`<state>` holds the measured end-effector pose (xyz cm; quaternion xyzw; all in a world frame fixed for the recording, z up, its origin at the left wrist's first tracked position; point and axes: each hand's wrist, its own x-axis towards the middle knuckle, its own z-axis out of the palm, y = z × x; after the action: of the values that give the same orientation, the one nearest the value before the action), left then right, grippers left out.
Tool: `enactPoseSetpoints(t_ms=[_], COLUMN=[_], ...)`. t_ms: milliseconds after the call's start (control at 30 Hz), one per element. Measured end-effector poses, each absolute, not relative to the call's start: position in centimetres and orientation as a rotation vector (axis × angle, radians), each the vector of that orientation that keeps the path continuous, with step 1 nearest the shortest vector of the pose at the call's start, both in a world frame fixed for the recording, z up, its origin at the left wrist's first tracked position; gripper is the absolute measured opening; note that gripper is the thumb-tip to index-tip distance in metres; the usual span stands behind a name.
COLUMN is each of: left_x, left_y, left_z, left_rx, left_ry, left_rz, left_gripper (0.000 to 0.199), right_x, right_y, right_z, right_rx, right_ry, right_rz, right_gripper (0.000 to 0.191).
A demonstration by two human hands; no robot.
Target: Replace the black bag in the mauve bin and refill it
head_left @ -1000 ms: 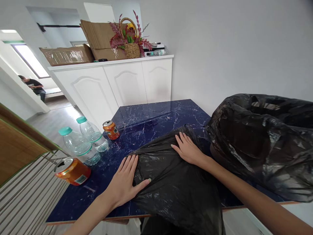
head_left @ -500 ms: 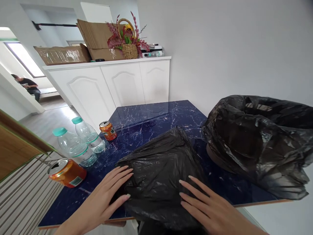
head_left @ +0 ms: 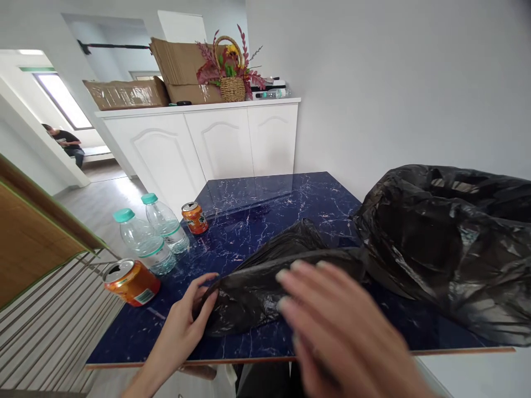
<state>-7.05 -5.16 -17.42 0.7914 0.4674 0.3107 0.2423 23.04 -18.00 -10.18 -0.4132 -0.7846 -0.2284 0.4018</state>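
A black plastic bag (head_left: 249,301) lies across the blue marbled tabletop, its near part folded up over the far part. My left hand (head_left: 186,315) has its thumb and fingers closed on the bag's left edge. Above the bag's right half is my right hand (head_left: 332,315), blurred, with its fingers stretched out; whether it touches the plastic I cannot tell. To the left of my left hand an orange soda can (head_left: 131,283) stands near two clear bottles with teal caps, a nearer bottle (head_left: 143,240) and a farther bottle (head_left: 166,221). Behind them is a second orange can (head_left: 194,218).
A bin lined with a black bag (head_left: 440,254) stands on the table at right. A metal rack (head_left: 53,331) lies along the left edge. Beyond is a white cabinet (head_left: 166,149) with boxes (head_left: 128,94) and a flower basket (head_left: 232,88). A person (head_left: 66,143) sits far left.
The bag's near part has come up off the table's front edge and folded away from me. My left hand has closed on its edge; my right hand has risen and moved inward.
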Motion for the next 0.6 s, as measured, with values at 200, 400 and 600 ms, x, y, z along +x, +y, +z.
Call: enactPoseSetpoints(t_ms=[200,400,600], left_x=[-5.8,-5.5,-7.7], left_y=[-6.2,-5.3,-4.4], left_z=[-16.5,-16.9,-19.2], left_rx=[2.814,3.300,3.124], left_ry=[1.114,0.720,0.806], left_rz=[1.250,0.591,0.306], left_gripper=[0.060,0.069,0.074], right_x=[18.9,21.6,27.0], right_y=[-13.9,-6.6,-2.4], right_z=[-15.0,-19.2,-22.4], right_rx=[-1.137,-1.356,-1.561], right_ry=[-2.322,-2.367,-2.285], right_rz=[-0.307,0.043,0.347], right_gripper=[0.061,0.068,0.077])
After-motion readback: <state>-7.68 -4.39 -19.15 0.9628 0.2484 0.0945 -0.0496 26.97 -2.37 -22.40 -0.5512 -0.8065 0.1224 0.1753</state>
